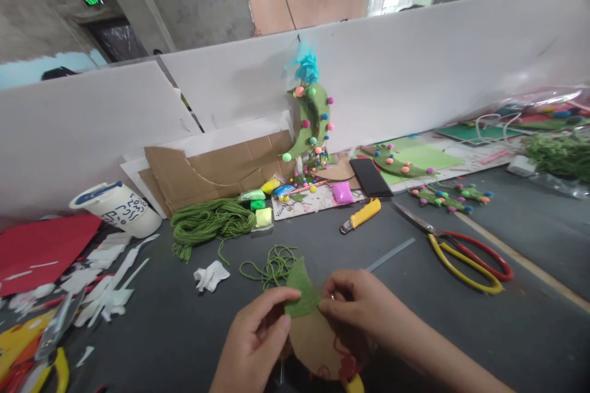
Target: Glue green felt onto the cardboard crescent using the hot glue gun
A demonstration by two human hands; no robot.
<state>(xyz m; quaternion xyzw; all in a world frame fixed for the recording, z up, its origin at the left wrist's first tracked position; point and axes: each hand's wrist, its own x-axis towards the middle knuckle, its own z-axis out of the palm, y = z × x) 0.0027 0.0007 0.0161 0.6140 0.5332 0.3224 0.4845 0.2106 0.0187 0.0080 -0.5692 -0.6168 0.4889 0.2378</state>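
My left hand (258, 331) grips a curved brown cardboard piece (313, 341) whose pointed upper end has a green covering (302, 291), its fingers and thumb at the left edge. My right hand (357, 301) is closed in a pinch at the right edge of the green part; what lies between its fingertips is too small to make out. Just behind the piece is a loose tangle of green yarn (271, 265). Below my right hand, partly hidden, are some red strands and a yellow handle (354, 383) at the bottom edge.
Large scissors (465, 258) lie at right, near a yellow utility knife (364, 215) and a black phone (370, 177). A green yarn bundle (212, 221) and white cup (117, 209) are left. A pompom-studded green crescent (318, 116) stands against the white partition (415, 67).
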